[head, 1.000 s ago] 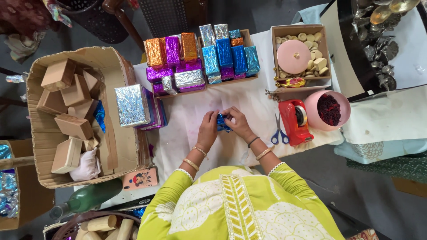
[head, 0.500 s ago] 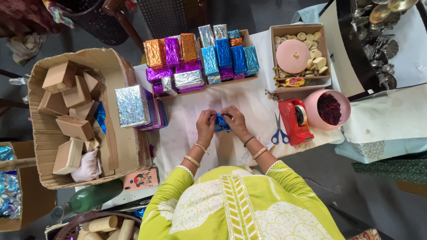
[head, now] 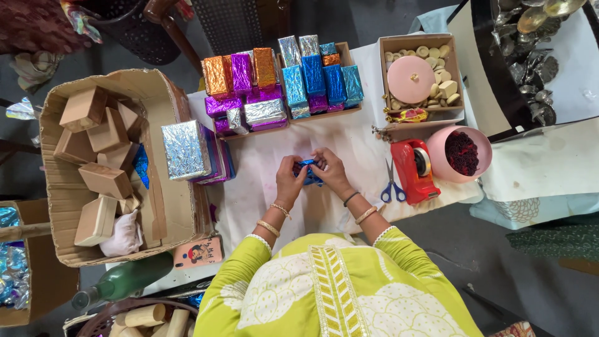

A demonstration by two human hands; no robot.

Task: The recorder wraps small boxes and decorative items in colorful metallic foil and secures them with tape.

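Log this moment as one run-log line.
left hand: holds blue foil box | right hand: holds same box | surface: white cloth | nearby: scissors, red tape dispenser

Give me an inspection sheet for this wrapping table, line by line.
Surface: white cloth-covered table, faint pink stains.
Job's things: small blue foil-wrapped box held between both hands; silver-wrapped box on a stack at left; tray of wrapped boxes in orange, purple, blue and silver.
Clutter: red tape dispenser, scissors, pink bowl of dark red bits, box with pink lid and wooden discs, carton of plain wooden boxes, green bottle.
Grippers: left hand and right hand both pinch the blue box.
Cables: nothing seen.
Surroundings: dark floor, metal ornaments at upper right.
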